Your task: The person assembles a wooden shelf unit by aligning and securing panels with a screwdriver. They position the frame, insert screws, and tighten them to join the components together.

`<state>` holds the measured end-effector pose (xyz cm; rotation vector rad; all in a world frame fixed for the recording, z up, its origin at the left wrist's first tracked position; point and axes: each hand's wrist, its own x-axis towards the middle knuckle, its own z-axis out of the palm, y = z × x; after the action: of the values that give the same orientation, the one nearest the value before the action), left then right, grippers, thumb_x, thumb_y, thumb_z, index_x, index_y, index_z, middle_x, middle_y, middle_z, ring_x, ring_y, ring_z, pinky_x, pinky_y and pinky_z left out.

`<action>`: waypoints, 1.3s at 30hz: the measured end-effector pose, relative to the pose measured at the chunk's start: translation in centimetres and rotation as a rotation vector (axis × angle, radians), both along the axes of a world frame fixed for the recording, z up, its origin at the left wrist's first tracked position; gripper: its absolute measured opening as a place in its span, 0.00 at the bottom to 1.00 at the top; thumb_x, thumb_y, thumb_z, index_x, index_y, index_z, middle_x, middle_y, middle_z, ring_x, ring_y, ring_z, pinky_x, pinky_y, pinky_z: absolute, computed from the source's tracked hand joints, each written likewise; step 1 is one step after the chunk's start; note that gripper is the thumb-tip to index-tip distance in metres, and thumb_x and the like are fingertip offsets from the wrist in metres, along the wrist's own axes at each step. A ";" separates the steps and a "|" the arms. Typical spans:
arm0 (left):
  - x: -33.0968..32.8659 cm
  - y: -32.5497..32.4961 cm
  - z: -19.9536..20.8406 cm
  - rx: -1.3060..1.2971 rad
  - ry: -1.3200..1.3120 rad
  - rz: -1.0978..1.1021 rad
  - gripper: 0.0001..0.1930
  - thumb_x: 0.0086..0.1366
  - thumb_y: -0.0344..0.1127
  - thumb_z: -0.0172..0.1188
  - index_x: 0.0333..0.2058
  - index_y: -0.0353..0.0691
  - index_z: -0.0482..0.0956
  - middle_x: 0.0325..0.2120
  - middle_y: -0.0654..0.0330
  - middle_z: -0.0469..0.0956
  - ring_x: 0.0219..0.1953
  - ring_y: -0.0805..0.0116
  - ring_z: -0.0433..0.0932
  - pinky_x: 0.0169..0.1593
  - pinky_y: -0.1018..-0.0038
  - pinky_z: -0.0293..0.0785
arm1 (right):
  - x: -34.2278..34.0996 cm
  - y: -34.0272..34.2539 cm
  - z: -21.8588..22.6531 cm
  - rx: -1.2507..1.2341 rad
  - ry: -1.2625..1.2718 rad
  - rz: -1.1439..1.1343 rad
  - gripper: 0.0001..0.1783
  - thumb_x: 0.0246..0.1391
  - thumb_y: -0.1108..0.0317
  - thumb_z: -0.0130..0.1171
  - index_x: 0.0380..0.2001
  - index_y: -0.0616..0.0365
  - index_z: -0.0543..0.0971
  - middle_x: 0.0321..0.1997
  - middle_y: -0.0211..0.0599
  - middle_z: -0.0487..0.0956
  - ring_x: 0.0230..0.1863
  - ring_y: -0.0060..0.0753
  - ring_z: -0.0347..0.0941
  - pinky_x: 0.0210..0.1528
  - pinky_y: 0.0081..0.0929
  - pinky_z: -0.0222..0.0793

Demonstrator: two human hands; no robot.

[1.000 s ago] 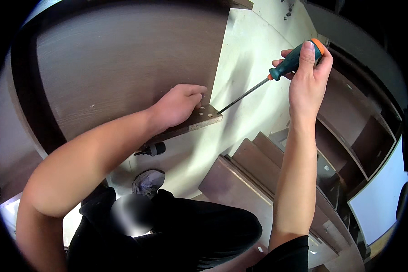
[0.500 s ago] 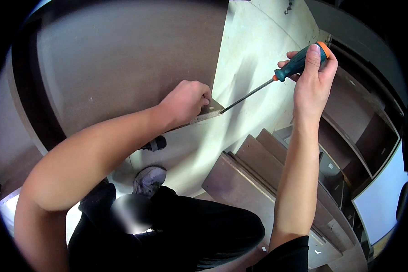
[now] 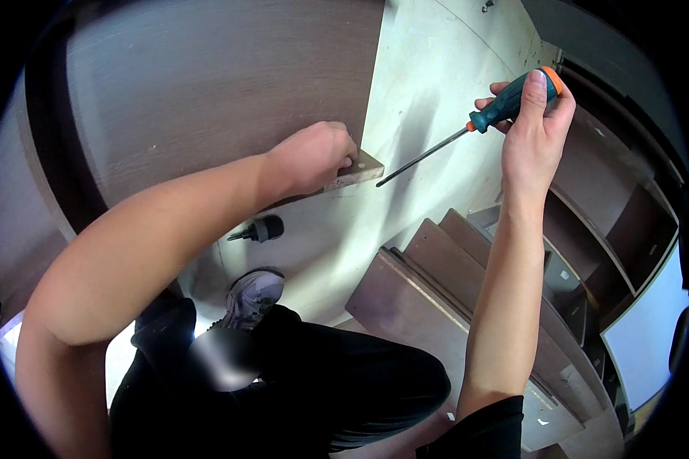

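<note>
My right hand (image 3: pixel 532 138) is wrapped round the handle of a screwdriver (image 3: pixel 505 103), dark green with orange ends. Its long metal shaft slants down to the left, and the tip lies just beyond the corner of a brown board (image 3: pixel 366 163). On that board rests my left hand (image 3: pixel 318 155), with its fingers curled in close to the corner. Whatever is between those fingers is hidden. A small round hole shows in the board's top face, and its narrow edge looks pale and raw.
A large brown panel (image 3: pixel 222 84) stands behind my left arm. Below the board, a black object with thin prongs (image 3: pixel 264 228) lies near my shoe (image 3: pixel 254 297). Several brown boards (image 3: pixel 413 294) are stacked at the right, beside shelving (image 3: pixel 597 206) and a white panel (image 3: pixel 651 329).
The screwdriver tip has come away from the board's edge, and a small gap shows. The view has shifted slightly, uncovering more of the black object. Both hands keep their hold.
</note>
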<state>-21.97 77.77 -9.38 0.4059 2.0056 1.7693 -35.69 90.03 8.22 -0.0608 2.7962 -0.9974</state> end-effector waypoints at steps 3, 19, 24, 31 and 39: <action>-0.1 0.1 0.5 -0.040 -0.110 -0.005 0.06 0.61 0.28 0.56 0.35 0.30 0.78 0.31 0.46 0.77 0.38 0.47 0.76 0.44 0.61 0.72 | 0.3 0.2 0.2 -0.016 0.000 -0.004 0.25 0.65 0.51 0.48 0.51 0.62 0.59 0.32 0.47 0.78 0.28 0.36 0.81 0.29 0.28 0.80; 0.9 0.9 0.8 -0.153 -0.099 0.102 0.04 0.59 0.26 0.55 0.27 0.32 0.76 0.30 0.46 0.76 0.35 0.46 0.76 0.41 0.59 0.72 | 0.9 -0.3 0.5 -0.093 0.024 -0.022 0.24 0.65 0.52 0.48 0.49 0.63 0.59 0.31 0.46 0.78 0.26 0.34 0.80 0.27 0.28 0.78; 1.0 -0.1 1.0 -0.146 0.005 -0.027 0.08 0.59 0.32 0.55 0.30 0.32 0.80 0.31 0.45 0.76 0.37 0.46 0.77 0.44 0.58 0.73 | 0.6 -1.1 -0.3 -0.121 0.081 -0.058 0.24 0.65 0.53 0.49 0.49 0.63 0.59 0.30 0.45 0.77 0.24 0.34 0.79 0.25 0.28 0.77; 3.6 -3.7 3.5 -0.233 -0.061 -0.056 0.16 0.58 0.39 0.62 0.42 0.36 0.81 0.31 0.48 0.75 0.37 0.50 0.76 0.43 0.61 0.73 | 1.0 -1.9 -2.6 -0.127 0.075 -0.083 0.23 0.65 0.55 0.49 0.48 0.64 0.58 0.29 0.45 0.76 0.23 0.32 0.77 0.20 0.29 0.75; 3.9 -4.1 4.3 -0.302 0.042 -0.083 0.19 0.52 0.38 0.67 0.42 0.37 0.80 0.30 0.51 0.74 0.37 0.52 0.77 0.42 0.61 0.74 | 0.4 -2.2 -3.4 -0.111 -0.015 -0.091 0.22 0.65 0.55 0.49 0.49 0.63 0.59 0.29 0.42 0.77 0.23 0.31 0.77 0.22 0.28 0.75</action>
<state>-18.06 73.62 -5.11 0.4227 2.2069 1.3897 -35.27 87.85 4.77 0.0597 2.7496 -1.1687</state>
